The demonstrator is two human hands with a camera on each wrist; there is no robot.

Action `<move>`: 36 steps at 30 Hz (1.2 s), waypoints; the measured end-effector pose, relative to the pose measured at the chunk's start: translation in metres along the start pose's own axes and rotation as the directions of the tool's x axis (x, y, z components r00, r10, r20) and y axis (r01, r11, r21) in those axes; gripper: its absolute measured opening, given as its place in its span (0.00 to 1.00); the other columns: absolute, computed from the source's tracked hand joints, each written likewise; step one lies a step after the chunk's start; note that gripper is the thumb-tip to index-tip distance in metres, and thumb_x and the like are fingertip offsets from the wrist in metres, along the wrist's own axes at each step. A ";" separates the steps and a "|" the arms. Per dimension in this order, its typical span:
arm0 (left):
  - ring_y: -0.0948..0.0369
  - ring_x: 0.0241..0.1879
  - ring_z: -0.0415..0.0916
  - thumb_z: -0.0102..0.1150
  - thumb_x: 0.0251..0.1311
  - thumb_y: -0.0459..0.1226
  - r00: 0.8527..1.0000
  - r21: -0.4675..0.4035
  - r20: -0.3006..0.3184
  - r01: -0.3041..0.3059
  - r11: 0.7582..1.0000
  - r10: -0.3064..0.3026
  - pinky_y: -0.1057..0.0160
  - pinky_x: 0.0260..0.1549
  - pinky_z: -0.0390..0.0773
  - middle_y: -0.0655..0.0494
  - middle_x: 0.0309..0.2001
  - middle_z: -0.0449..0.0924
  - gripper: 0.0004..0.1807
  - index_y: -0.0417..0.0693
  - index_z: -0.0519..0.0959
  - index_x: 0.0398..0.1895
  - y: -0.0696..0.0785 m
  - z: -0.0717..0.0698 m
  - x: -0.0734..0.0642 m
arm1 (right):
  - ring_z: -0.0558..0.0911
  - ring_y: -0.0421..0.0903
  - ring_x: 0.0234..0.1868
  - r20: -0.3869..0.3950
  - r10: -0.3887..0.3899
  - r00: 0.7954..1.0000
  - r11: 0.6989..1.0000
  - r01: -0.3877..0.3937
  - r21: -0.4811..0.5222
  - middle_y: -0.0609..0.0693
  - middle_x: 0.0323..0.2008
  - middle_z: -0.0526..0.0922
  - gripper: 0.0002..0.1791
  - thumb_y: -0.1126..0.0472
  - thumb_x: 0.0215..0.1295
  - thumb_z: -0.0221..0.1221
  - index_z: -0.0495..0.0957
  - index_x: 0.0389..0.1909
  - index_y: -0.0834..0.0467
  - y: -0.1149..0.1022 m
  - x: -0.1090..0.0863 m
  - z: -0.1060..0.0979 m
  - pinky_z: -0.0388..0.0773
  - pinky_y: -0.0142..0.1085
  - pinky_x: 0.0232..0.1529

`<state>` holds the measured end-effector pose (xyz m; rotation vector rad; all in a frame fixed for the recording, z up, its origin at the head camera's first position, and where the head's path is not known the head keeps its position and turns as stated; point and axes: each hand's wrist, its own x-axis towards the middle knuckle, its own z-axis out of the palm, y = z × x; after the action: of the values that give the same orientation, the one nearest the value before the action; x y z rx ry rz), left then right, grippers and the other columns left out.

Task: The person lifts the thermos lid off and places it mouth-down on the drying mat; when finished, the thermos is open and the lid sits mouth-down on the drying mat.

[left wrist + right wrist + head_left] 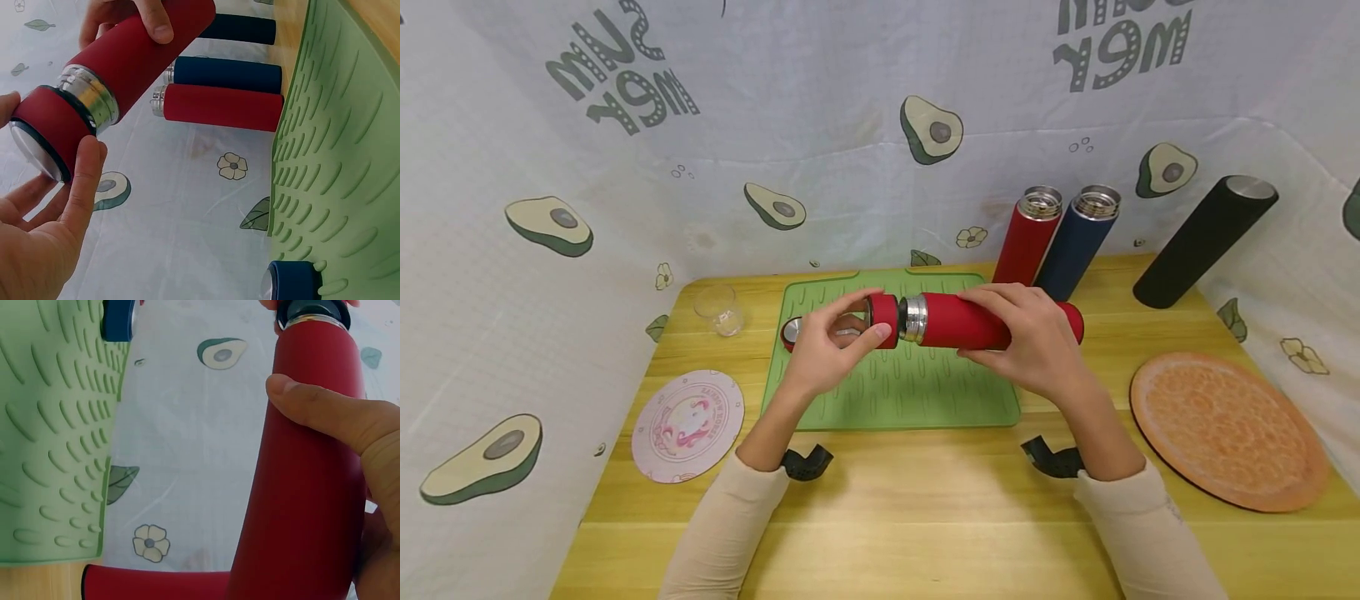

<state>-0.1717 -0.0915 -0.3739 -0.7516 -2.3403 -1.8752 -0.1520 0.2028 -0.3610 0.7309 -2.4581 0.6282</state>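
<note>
A red thermos bottle (958,321) with a steel neck is held sideways above the green mat (895,408). My right hand (1033,333) grips its body, with the thumb (306,403) along the near side in the right wrist view. My left hand (827,346) pinches a red lid (885,321) between thumb and fingers at the bottle's mouth. The lid meets the steel neck (94,94) at a slight angle in the left wrist view; whether its thread has caught, I cannot tell. A red-sided lid with a silver top (792,332) lies on the mat left of my left hand.
Behind my right hand stand a lidless red bottle (1028,237) and a lidless blue bottle (1078,242). A black bottle (1206,242) is farther right. A blue lid (295,280) rests on the mat. Around it are a glass (721,312), a pink disc (688,425) and an orange round mat (1228,429).
</note>
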 end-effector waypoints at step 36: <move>0.54 0.56 0.79 0.76 0.57 0.43 0.998 0.249 -0.049 0.048 0.967 -0.036 0.42 0.55 0.81 0.52 0.60 0.79 0.37 0.54 0.74 0.71 -0.041 0.014 0.021 | 0.69 0.56 0.74 -0.081 0.684 0.725 0.693 -0.612 0.382 0.42 0.75 0.67 0.41 0.54 0.68 0.68 0.59 0.77 0.34 0.108 -0.031 -0.060 0.70 0.52 0.73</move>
<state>-0.2029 -0.0773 -0.4076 -0.6312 -2.5175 -1.5499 -0.1747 0.3285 -0.3635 -0.1641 -2.3881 1.3370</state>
